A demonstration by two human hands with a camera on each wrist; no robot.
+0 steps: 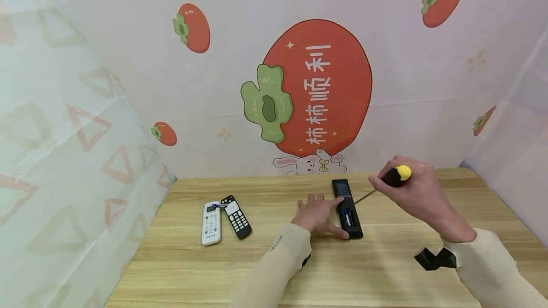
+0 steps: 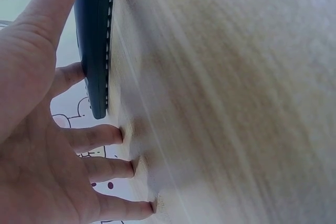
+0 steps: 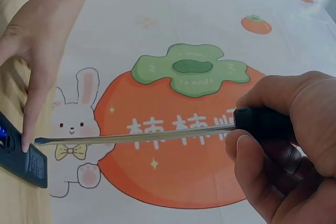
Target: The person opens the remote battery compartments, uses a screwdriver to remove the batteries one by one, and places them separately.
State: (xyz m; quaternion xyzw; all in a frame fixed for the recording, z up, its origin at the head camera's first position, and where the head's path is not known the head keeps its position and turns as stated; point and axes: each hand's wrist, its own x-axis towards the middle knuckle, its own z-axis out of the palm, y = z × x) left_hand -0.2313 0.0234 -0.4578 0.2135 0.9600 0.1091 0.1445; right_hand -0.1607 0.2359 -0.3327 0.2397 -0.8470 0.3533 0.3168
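A black remote control [image 1: 341,189] lies face down on the table, its battery compartment uncovered. Inside is a blue and silver battery [image 1: 348,218]. My left hand [image 1: 317,215] spreads over its left side: thumb and index finger press on the remote, while the other fingertips rest on the wood, as the left wrist view shows. My right hand [image 1: 421,196] grips a screwdriver [image 3: 142,137] by its black and yellow handle. The flat tip points left and down, close to the remote near the left index finger; whether it touches cannot be told.
On the left of the wooden table [image 1: 180,270] lie a white remote [image 1: 211,227] and a black remote with white buttons [image 1: 240,222]. A small blue and silver battery [image 1: 220,206] lies across their upper ends. A printed curtain [image 1: 239,156] stands behind the table.
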